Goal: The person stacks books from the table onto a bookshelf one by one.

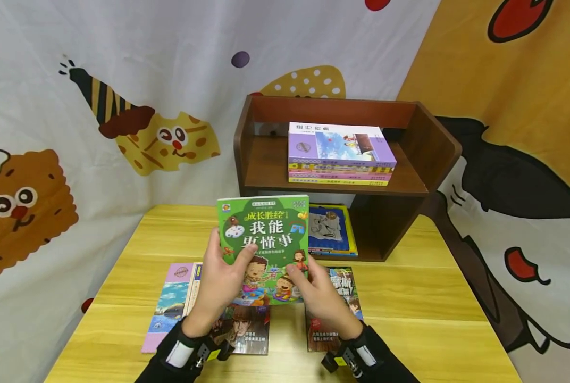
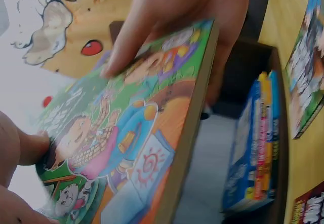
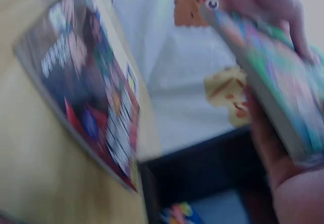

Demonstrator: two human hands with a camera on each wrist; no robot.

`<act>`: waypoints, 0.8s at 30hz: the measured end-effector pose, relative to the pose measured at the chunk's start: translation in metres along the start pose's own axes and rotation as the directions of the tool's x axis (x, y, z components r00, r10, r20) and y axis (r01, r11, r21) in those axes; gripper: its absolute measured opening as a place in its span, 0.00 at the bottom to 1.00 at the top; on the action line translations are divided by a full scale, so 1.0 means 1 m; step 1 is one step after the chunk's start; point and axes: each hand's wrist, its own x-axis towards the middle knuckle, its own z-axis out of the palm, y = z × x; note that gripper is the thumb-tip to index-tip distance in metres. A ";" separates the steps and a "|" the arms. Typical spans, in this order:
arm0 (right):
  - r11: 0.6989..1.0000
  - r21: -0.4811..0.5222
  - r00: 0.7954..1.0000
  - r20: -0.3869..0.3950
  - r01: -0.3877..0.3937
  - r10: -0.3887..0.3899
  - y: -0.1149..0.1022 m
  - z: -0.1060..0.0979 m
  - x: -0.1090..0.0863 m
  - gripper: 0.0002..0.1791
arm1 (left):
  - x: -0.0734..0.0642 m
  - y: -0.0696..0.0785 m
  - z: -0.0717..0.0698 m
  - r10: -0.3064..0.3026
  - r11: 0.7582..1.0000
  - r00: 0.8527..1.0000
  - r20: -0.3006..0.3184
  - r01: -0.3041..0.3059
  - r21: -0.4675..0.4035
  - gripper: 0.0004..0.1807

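Observation:
A green picture book with cartoon children on its cover is held up in front of the small bookshelf. My left hand grips its left edge, thumb on the front cover. At the lower right edge my right hand holds it the same way, thumb across the cover. The left wrist view shows the cover of the green book and its page edge close up. Motion blurs the book in the right wrist view. Fingers behind the book are mostly hidden in the head view.
A brown two-tier bookshelf stands at the table's back. Its upper tier bears a stack of books; blue and yellow books are below. On the yellow wooden table lie a purple-edged book and dark-covered books under the hands.

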 end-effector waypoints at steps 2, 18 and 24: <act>0.999 0.034 1.000 -0.027 -0.001 0.002 0.002 0.001 0.000 0.26 | 0.000 0.001 0.008 -0.034 0.999 0.999 0.024 0.034 0.003 0.28; 1.000 -0.005 0.987 0.162 -0.011 0.012 -0.006 -0.063 -0.007 0.23 | 0.024 -0.010 -0.018 -0.146 0.986 0.955 0.260 0.120 0.113 0.33; 0.991 -0.135 0.952 0.301 -0.014 0.055 -0.015 -0.092 0.002 0.23 | 0.026 -0.010 -0.021 -0.092 0.973 0.906 0.414 -0.006 0.229 0.37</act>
